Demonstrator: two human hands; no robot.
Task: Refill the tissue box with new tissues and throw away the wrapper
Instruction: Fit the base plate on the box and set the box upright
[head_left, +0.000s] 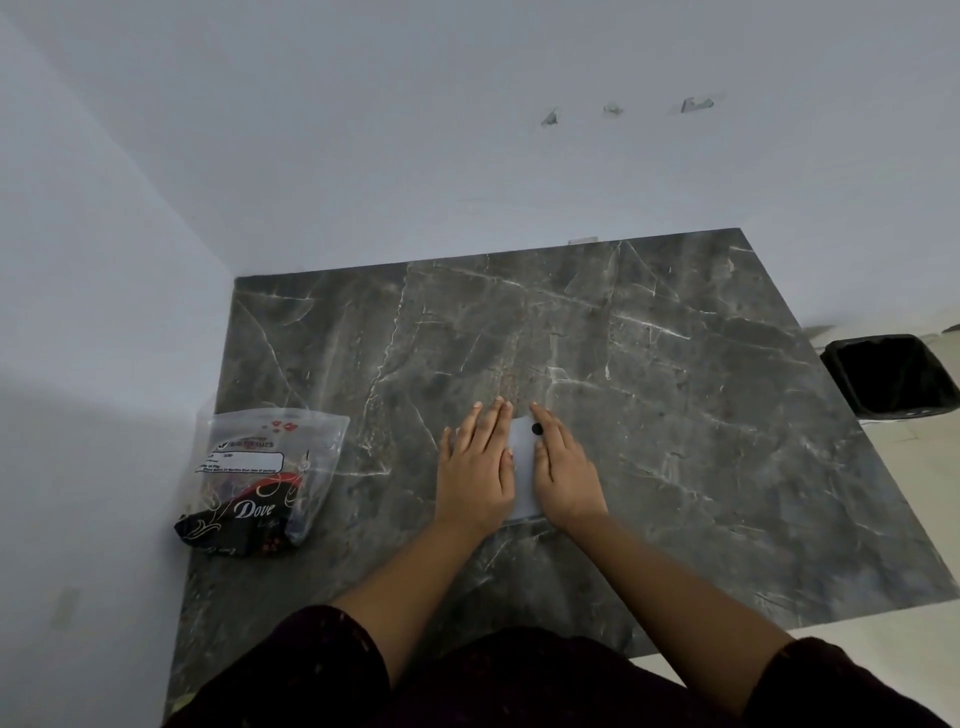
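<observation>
We see a white tissue box (523, 470) lying flat on the dark grey marble tabletop (675, 415), near the middle of the surface and a little toward our edge. Its long axis runs away from us toward the wall, tilted slightly to the right at the far end. Only a narrow strip of its white top shows between the hands, with a small black round spot near the far end; what the spot is we cannot tell.

Our left hand (475, 467) lies palm down over the box's left side, fingers extended and pressed close together, thumb tucked against the white top. Our right hand (563, 473) lies palm down over the right side, fingers likewise straight and together, its thumb resting on the top just below the black spot. Neither hand grips anything; both are flat on the box, which looks plain white, smooth and low.

Well apart to the left, by the wall corner, lies a clear plastic tissue wrapper (262, 480) with red lip prints, a white label and a dark "Dove" band at its near end. A black-lined waste bin (891, 376) stands on the floor beyond the table's right edge.
</observation>
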